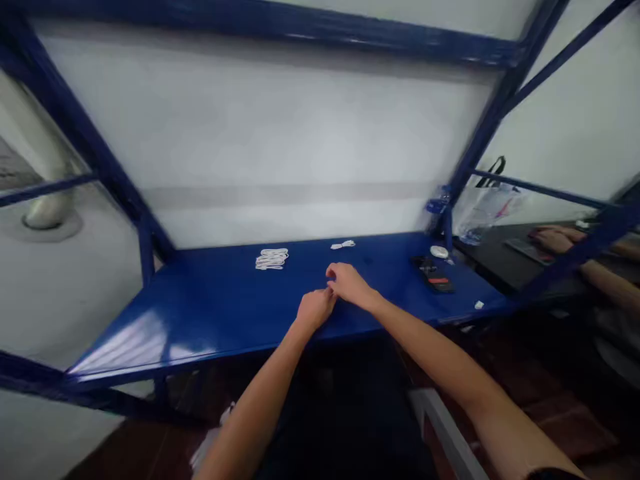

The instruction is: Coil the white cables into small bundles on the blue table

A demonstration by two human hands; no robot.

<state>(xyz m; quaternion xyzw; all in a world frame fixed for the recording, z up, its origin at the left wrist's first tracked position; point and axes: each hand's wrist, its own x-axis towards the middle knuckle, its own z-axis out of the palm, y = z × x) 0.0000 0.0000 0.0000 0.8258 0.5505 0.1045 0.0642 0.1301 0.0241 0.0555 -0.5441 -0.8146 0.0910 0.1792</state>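
My left hand [317,309] and right hand [349,285] meet over the blue worktop [215,300], fingers curled; I cannot tell whether they pinch anything. A small white cord [343,245] lies beyond them, a larger white bundle [273,259] farther left.

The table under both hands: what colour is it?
The table is blue, seen in the head view.

Blue bars [300,25] frame a pale wall [300,127]; at right are a plastic bottle [437,207], a plastic bag [487,205] and another person's hand [556,239] at a dark table [493,257].
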